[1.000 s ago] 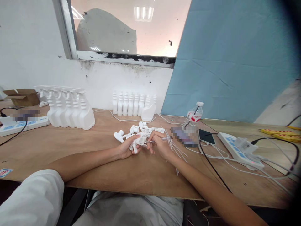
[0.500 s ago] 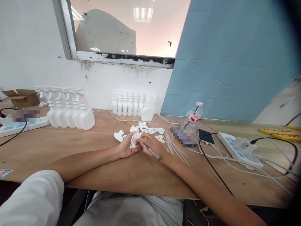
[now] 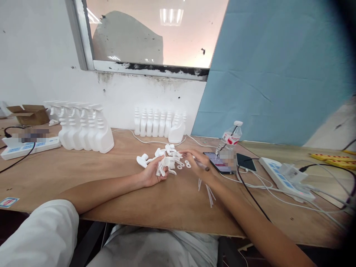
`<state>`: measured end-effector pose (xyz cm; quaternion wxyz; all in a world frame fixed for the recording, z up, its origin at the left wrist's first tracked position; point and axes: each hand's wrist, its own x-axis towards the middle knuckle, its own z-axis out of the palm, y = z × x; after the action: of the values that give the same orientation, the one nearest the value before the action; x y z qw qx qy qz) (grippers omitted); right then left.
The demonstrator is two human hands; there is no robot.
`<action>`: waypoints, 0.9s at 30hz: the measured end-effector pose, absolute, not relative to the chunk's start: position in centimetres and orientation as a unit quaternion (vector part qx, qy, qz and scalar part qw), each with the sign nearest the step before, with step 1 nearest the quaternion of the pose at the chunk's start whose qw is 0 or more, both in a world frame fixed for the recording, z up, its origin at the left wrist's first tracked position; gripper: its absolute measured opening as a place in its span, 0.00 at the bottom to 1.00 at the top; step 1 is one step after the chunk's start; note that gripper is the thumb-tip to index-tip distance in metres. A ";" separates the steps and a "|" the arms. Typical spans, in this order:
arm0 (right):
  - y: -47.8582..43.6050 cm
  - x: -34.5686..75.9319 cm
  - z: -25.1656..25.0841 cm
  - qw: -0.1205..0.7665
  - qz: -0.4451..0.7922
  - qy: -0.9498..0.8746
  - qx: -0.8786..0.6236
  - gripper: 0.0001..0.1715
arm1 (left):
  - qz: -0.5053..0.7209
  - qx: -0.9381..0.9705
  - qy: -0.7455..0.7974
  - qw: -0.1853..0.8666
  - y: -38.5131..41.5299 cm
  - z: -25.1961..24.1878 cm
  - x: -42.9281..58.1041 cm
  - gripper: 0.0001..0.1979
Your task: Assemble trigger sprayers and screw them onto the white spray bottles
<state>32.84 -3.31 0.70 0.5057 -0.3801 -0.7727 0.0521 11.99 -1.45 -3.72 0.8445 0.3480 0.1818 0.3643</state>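
My left hand (image 3: pixel 151 173) rests on the wooden table (image 3: pixel 83 178) with its fingers closed round a white trigger sprayer head (image 3: pixel 164 165). My right hand (image 3: pixel 198 166) lies to the right of it, over the small white washers (image 3: pixel 184 164), and pinches a thin pen-like tool (image 3: pixel 202 165) whose dark tip points right. A heap of loose white sprayer heads (image 3: pixel 167 152) lies just beyond both hands. Thin white dip tubes (image 3: pixel 208 191) are scattered below my right wrist.
A row of white spray bottles with triggers (image 3: pixel 83 128) stands at the left, capless white bottles (image 3: pixel 158 124) at the wall. A phone (image 3: pixel 218 162), a water bottle (image 3: pixel 231 136), power strips (image 3: pixel 283 178) and cables (image 3: pixel 319 207) lie right; a cardboard box (image 3: pixel 27 114) sits far left.
My right hand has moved away from the sprayer head to the right, over the washers, carrying the thin tool. My left hand has stayed put with the sprayer head.
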 end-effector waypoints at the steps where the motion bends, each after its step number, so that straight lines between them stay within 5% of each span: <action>1: -3.0 33.3 0.9 0.515 0.081 -0.751 -0.406 0.15 | 0.362 0.356 0.184 0.842 -1.5 -3.7 12.0 0.16; 10: 0.6 36.0 0.4 0.592 0.207 -0.635 -0.452 0.14 | 0.391 0.550 0.194 0.712 -2.8 -4.2 12.5 0.20; 14: 0.9 36.3 0.2 0.593 0.215 -0.629 -0.454 0.12 | 0.416 0.730 0.205 0.502 -4.0 -3.6 11.9 0.20; 20: 0.9 36.2 -0.1 0.574 0.205 -0.639 -0.469 0.12 | 0.273 0.942 0.160 0.113 -5.0 -2.8 11.3 0.17; 27: 1.2 36.5 -0.5 0.562 0.194 -0.646 -0.478 0.12 | 0.256 0.940 0.219 -0.051 -4.9 -2.5 11.8 0.23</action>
<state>36.50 1.24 -0.53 0.5625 -0.4785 -0.6459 0.1938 11.77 -4.93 -2.51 -0.0512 0.9400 0.2195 0.2560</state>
